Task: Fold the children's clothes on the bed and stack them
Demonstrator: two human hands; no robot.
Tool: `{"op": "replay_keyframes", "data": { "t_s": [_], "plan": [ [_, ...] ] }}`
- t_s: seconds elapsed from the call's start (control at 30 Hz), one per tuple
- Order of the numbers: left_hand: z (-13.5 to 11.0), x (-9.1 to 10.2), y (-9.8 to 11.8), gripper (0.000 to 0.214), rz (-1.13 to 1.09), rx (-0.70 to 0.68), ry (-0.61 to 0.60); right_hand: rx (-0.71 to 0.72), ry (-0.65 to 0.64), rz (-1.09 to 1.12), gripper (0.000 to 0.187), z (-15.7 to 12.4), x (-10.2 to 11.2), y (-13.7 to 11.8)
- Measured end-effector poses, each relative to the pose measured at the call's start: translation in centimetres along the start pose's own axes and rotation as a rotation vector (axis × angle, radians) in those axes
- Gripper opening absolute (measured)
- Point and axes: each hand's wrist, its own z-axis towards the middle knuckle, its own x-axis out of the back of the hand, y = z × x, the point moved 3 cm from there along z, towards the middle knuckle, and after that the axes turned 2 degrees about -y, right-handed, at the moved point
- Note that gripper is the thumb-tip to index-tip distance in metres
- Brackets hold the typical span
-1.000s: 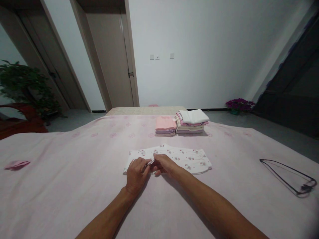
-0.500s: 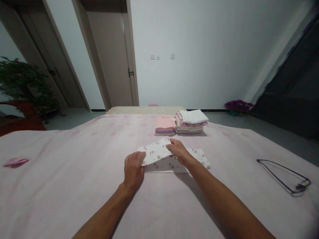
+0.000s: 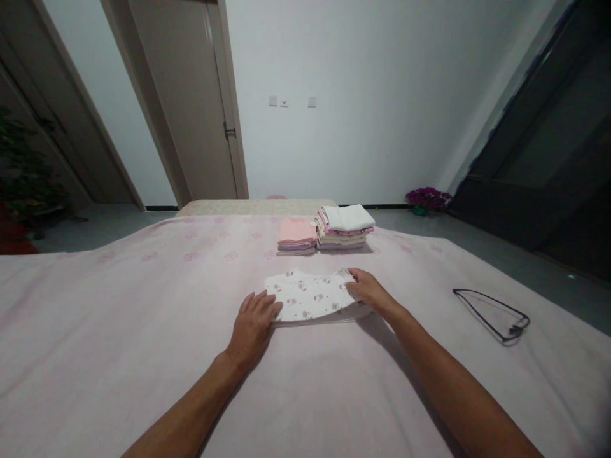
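Head camera view: a folded white garment (image 3: 310,298) with a small print lies on a pink bedspread (image 3: 305,401), directly before the person, its long axis running left to right and its far edge dipping midway. The left hand (image 3: 255,318) rests palm down at the garment's left end, fingers loosely extended over the cloth. At the opposite end, the right hand (image 3: 368,289) pinches the upper layer between thumb and fingers, holding it just above the layer beneath. Beyond sit a low pink pile of cloths (image 3: 296,234) and, touching it, a taller stack (image 3: 346,229) topped in white. A black hanger (image 3: 477,308) lies well to the right; purple flowers (image 3: 428,198) stand near the wall (image 3: 363,114).
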Motion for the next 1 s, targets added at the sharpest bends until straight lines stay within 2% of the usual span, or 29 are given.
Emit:
{"op": "replay_keyframes", "data": {
  "t_s": [0.17,0.47,0.63,0.87,1.0],
  "plan": [
    [-0.1,-0.5,-0.2,0.049,-0.015,-0.028,-0.031,0.028,0.071,-0.326,0.051,-0.9,0.8,1.0],
    [-0.2,-1.1,-0.1,0.045,-0.045,-0.105,-0.057,-0.001,0.088,-0.572,0.056,-2.4,1.2,1.0],
    [-0.4,-1.4,-0.3,0.039,-0.077,-0.12,-0.067,-0.034,0.077,-0.663,0.059,-2.8,0.9,1.1],
    [-0.5,-1.3,-0.4,0.041,-0.094,-0.111,-0.07,-0.007,0.105,-0.615,0.058,-3.1,1.5,0.7],
    [-0.4,-1.0,-0.1,0.04,-0.075,-0.104,-0.111,0.003,0.092,-0.678,0.059,-3.2,1.3,1.4]
  ]
}}
